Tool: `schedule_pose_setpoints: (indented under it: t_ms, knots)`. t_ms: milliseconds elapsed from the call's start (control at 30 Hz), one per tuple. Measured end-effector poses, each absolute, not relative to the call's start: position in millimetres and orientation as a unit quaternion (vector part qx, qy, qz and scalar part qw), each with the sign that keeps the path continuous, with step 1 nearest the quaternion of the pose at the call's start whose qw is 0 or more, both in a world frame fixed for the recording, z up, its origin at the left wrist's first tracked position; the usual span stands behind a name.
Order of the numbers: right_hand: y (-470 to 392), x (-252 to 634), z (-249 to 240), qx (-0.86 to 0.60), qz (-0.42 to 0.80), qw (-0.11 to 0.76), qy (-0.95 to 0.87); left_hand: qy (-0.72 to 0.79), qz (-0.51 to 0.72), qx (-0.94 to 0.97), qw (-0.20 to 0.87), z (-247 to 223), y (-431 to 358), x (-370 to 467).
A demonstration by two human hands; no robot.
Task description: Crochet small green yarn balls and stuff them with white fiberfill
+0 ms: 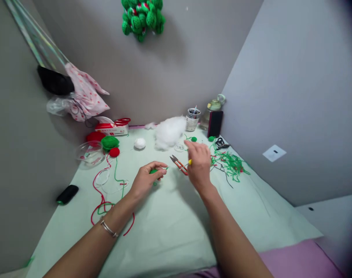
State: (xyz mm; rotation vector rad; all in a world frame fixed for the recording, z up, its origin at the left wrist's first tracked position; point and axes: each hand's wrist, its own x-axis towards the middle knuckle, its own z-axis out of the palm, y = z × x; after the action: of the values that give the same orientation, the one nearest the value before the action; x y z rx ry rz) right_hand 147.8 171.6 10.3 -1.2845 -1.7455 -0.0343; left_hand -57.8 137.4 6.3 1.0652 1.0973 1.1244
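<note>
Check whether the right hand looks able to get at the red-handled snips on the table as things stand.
Probably yes: the red-handled snips lie uncovered just left of the right hand, nothing between them, though that hand already pinches something small and yellow.

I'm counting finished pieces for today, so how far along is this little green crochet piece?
Done: a bunch of finished green pieces hangs on the wall, and yarn scraps lie trimmed off. In hand: the left hand pinches a small green piece; the right hand holds something with a yellow tip beside the snips. Left: stuffing and yarn balls sit unused, so the piece seems unfinished.
</note>
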Motion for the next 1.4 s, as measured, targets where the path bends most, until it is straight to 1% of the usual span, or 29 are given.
schedule_pose_setpoints:
  t_ms: [33,67,100,133,200,333,400,433,500,567,700,933,1033,1200,1300,1400]
  knots:
    - [171,153,13,-0.55,0.025,0.493,-0.674,0.476,0.483,0.471,0.564,8,134,-59]
    - [169,157,16,-0.557,0.097,0.524,-0.637,0.48,0.485,0.484,0.548,10,129,-60]
    - [166,159,19,-0.542,0.183,0.54,-0.618,0.483,0.486,0.496,0.534,11,125,-60]
    - [161,158,20,-0.525,0.236,0.533,-0.62,0.484,0.487,0.507,0.521,12,120,-60]
    - [148,150,20,-0.484,0.318,0.489,-0.653,0.484,0.494,0.527,0.494,12,112,-57]
    - [127,125,10,-0.389,0.488,0.356,-0.695,0.488,0.531,0.547,0.425,8,101,-54]
    - [125,117,5,-0.357,0.547,0.32,-0.686,0.493,0.542,0.554,0.396,5,100,-57]
    - [126,115,4,-0.348,0.568,0.317,-0.675,0.495,0.541,0.559,0.387,3,99,-59]
    - [131,112,2,-0.336,0.598,0.34,-0.643,0.501,0.533,0.567,0.379,-1,100,-64]
    - [136,110,0,-0.328,0.618,0.382,-0.604,0.506,0.517,0.574,0.384,-6,103,-67]
    - [138,103,-9,-0.3,0.655,0.439,-0.537,0.495,0.478,0.592,0.419,-18,105,-63]
    - [135,107,-19,-0.292,0.7,0.466,-0.456,0.491,0.455,0.567,0.481,-27,101,-44]
    - [141,117,-17,-0.292,0.707,0.485,-0.424,0.48,0.45,0.531,0.533,-27,102,-35]
    - [154,129,-17,-0.294,0.728,0.492,-0.377,0.444,0.456,0.458,0.62,-27,101,-32]
    - [158,134,-18,-0.297,0.731,0.505,-0.35,0.428,0.466,0.43,0.644,-27,99,-37]
    - [160,138,-19,-0.295,0.73,0.521,-0.33,0.427,0.477,0.419,0.644,-28,98,-38]
